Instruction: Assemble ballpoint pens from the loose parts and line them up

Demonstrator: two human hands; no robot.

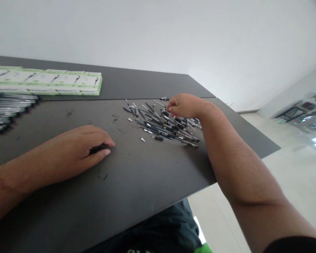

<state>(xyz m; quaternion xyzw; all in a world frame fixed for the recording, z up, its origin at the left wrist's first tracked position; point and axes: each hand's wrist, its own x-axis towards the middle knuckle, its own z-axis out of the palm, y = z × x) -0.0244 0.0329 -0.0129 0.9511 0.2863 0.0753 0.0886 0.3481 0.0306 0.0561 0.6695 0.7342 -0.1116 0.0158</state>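
On the grey table, my left hand [80,147] rests palm down with thumb and index finger a little apart. The gap between them is dark, and no held thing can be made out there. My right hand [185,105] is over the far side of a pile of disassembled pens [168,128], its fingers curled in towards the thumb. Whether a pen part sits in those fingertips is hidden. Clear barrels, black grips, caps and thin refills make up the pile. Small silver pen tips [142,140] lie along its left and near edges.
A row of white and green boxes [76,83] with pen pictures stands at the back left. In front of it, many pens [13,109] lie side by side. Dark ink smudges mark the table [137,175]. A white wall [147,35] rises behind.
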